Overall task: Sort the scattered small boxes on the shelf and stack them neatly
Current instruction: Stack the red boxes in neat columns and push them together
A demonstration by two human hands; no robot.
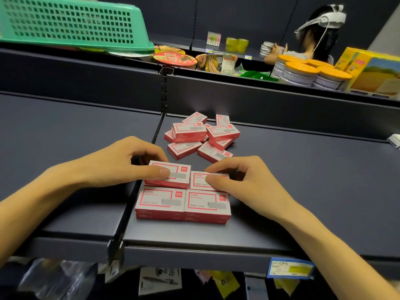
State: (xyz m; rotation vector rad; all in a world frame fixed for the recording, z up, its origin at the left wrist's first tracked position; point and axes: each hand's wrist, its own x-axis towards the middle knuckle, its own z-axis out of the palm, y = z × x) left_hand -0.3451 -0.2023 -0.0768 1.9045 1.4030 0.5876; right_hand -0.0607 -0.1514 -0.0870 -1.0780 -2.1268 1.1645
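Observation:
Small red-and-white boxes lie on a dark grey shelf point(281, 191). Near the front, several form a neat block: two front stacks point(183, 204) side by side, two more boxes behind them. My left hand point(129, 163) grips the rear left box point(173, 173), thumb on top, fingers over its far edge. My right hand point(242, 180) pinches the rear right box point(200, 181), which sits slightly lower than its neighbour. Further back, a loose pile of several boxes point(201, 135) lies jumbled at odd angles.
A vertical shelf divider point(149, 152) runs just left of the boxes. The upper shelf holds a green basket point(71, 22), noodle bowls point(175, 59) and orange-lidded tins point(303, 72). Another person point(313, 35) stands at the back right. A blue price tag point(290, 270) hangs on the front edge.

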